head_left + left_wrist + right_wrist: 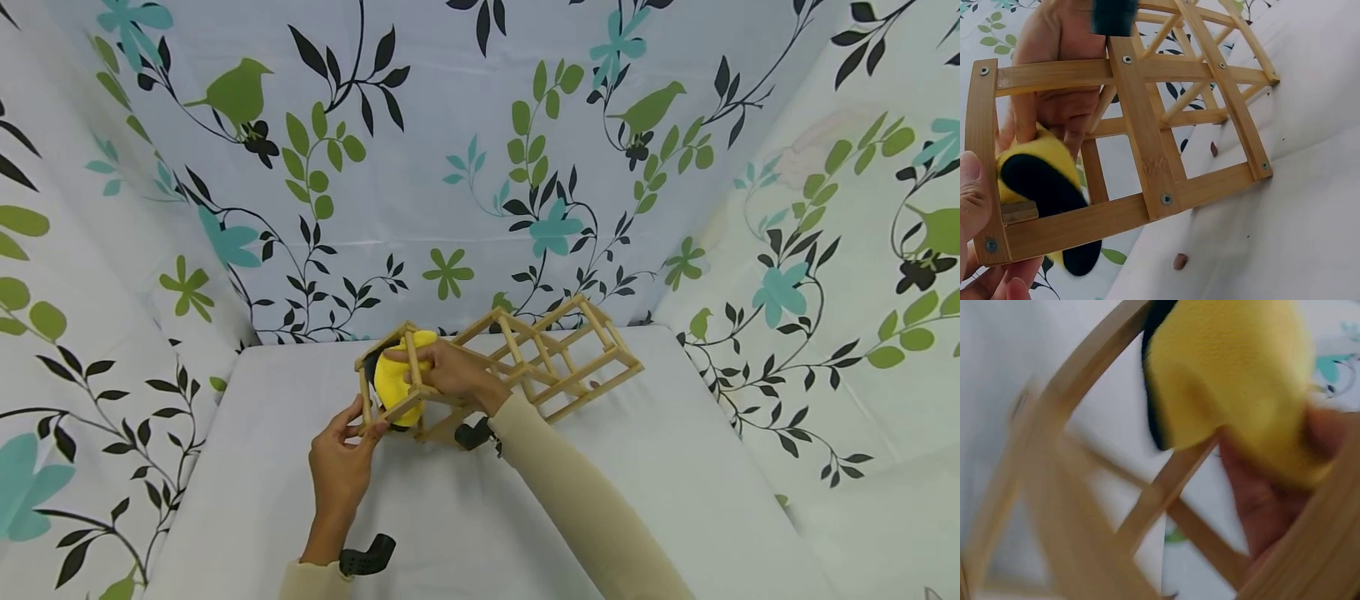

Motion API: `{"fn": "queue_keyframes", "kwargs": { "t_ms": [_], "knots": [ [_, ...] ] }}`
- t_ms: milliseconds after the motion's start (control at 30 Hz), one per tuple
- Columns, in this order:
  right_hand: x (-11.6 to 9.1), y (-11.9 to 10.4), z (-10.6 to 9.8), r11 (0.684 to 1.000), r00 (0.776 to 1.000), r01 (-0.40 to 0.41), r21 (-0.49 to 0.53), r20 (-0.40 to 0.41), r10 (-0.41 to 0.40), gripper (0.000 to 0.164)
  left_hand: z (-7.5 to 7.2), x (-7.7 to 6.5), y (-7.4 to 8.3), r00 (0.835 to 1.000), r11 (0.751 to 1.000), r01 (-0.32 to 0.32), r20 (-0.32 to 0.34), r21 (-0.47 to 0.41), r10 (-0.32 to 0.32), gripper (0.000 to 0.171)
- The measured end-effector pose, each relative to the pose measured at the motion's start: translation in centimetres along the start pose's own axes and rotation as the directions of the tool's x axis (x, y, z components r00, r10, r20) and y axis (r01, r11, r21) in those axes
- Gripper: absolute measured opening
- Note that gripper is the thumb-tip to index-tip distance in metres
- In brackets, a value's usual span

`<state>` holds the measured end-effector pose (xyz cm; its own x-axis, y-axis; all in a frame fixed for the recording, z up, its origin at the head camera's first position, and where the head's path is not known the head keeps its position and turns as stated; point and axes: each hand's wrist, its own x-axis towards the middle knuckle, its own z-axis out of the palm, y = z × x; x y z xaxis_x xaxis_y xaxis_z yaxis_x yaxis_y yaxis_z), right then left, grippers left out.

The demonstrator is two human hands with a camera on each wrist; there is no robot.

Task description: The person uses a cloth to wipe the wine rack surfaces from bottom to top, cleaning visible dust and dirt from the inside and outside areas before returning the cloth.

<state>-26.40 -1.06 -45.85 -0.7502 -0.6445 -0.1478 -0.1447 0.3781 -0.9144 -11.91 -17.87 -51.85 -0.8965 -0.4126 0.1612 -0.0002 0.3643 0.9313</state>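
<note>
A wooden slatted rack [1147,150], joined by metal bolts, stands tilted over the white table. My left hand [341,467] grips the upright at its left end, thumb and fingers on either side of the wood. Inside that end is a soft yellow piece with black parts [390,387], which looks like a cloth or pad. My right hand [446,371] reaches through the frame and pinches the yellow piece between thumb and fingers. Close up in the right wrist view, the yellow piece [1229,362] bulges against a slat and is blurred.
The rack's far part stretches right across the table [690,483]. Small brown bits [1180,261] lie on the white cover. Patterned cloth [480,167] with leaves and birds hangs behind and at both sides. A black wrist device [367,557] sits at the left cuff.
</note>
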Motion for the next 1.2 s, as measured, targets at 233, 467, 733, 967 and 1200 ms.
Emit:
{"fn": "queue_keyframes", "kwargs": {
  "t_ms": [233,467,733,967,1200],
  "knots": [
    [0.4,0.0,-0.4,0.977,0.983,-0.142,-0.162,0.096,0.159,0.025,0.2,-0.2,0.0,1.0,1.0,0.006,-0.014,0.001,-0.006,0.06],
    [0.0,-0.3,-0.6,0.975,0.985,-0.109,-0.196,0.108,0.132,0.033,0.4,-0.4,0.0,1.0,1.0,-0.004,0.001,0.021,0.004,0.062],
    [0.8,-1.1,-1.2,0.921,0.953,-0.183,-0.343,0.167,0.251,0.033,0.4,-0.2,0.0,1.0,1.0,0.005,-0.019,0.019,-0.004,0.062],
    [-0.5,-1.3,-3.5,0.916,0.971,-0.123,-0.383,0.144,0.191,0.02,0.8,0.3,-0.1,0.999,0.999,-0.025,-0.039,0.025,0.026,0.062],
    [-4.2,-3.5,-5.3,0.915,0.993,-0.053,-0.401,-0.115,0.007,0.027,0.4,0.9,-0.2,0.999,0.999,-0.03,-0.042,0.03,0.031,0.062]
  ]
}}
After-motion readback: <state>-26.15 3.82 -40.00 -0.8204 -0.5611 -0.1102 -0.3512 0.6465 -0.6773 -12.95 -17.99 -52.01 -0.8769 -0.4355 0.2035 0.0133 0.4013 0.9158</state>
